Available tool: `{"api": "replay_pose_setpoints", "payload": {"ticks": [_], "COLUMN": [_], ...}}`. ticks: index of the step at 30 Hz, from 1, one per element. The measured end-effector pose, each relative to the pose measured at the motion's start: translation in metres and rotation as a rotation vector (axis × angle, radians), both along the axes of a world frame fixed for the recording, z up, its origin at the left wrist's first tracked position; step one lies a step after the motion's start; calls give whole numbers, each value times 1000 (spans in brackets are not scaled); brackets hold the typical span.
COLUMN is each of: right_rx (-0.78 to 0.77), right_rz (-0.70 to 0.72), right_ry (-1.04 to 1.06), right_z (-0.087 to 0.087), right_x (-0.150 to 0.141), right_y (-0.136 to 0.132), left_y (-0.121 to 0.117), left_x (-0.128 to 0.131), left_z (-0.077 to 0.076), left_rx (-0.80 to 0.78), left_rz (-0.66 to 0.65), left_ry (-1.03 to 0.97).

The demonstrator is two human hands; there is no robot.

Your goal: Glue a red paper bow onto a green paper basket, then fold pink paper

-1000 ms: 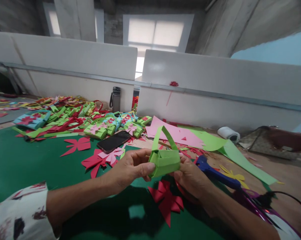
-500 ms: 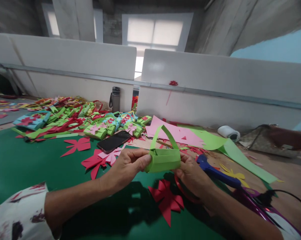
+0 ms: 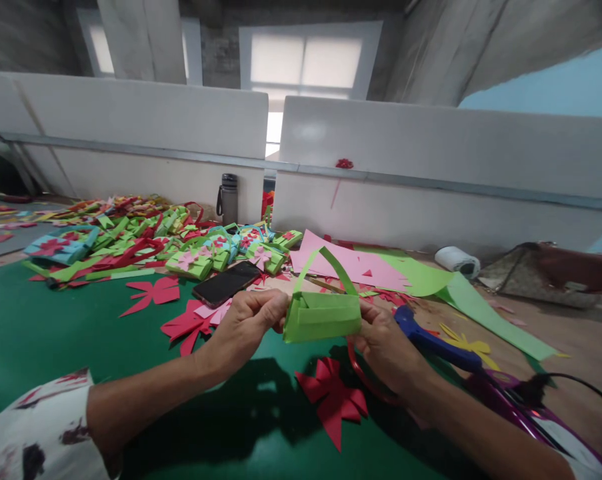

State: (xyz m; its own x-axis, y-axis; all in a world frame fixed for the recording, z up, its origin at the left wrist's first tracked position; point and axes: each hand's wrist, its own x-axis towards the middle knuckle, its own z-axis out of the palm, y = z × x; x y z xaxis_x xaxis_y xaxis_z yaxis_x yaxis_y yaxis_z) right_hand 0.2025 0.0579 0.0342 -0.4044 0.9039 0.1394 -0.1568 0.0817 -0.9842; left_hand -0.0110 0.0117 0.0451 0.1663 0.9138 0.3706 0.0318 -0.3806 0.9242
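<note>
A small green paper basket [image 3: 323, 315] with a looped handle is held up over the green mat [image 3: 41, 333]. My left hand [image 3: 245, 323] pinches its left end with curled fingers. My right hand [image 3: 388, 343] grips its right end from behind. A red paper bow [image 3: 333, 397] lies on the mat just below the basket. A blue glue gun [image 3: 435, 343] rests right beside my right hand.
A black phone [image 3: 227, 283] lies beyond my left hand among red and pink paper bows [image 3: 153, 292]. Several finished baskets [image 3: 191, 261] are heaped at the left. Pink and green sheets [image 3: 381, 270], a tape roll [image 3: 457, 260], a bottle [image 3: 229, 198] and white partitions [image 3: 431, 173] stand behind.
The basket has been turned and shifted slightly left, so its folded front face now shows. Both hands kept their hold on its ends.
</note>
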Motion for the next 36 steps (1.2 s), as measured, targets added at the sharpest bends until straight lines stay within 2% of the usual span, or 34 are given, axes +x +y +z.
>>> {"api": "replay_pose_setpoints", "payload": {"ticks": [10,20,30,36], "right_rx": [-8,48,42,39], "right_rz": [-7,-24,-13,-10], "right_ry": [13,-10,-18,6], "right_z": [-1,-4,5,2], "right_x": [0,3,2,2], "right_y": [2,3,0,1], "left_y": [0,1,9,10], "left_x": [3,1,-4,-6], "left_z": [2,0,-3,-4], "left_rx": [-74,-51,-69,-45], "left_rz": [-78,-19,0,-25], "left_ry": [-90,-102,-82,-68]}}
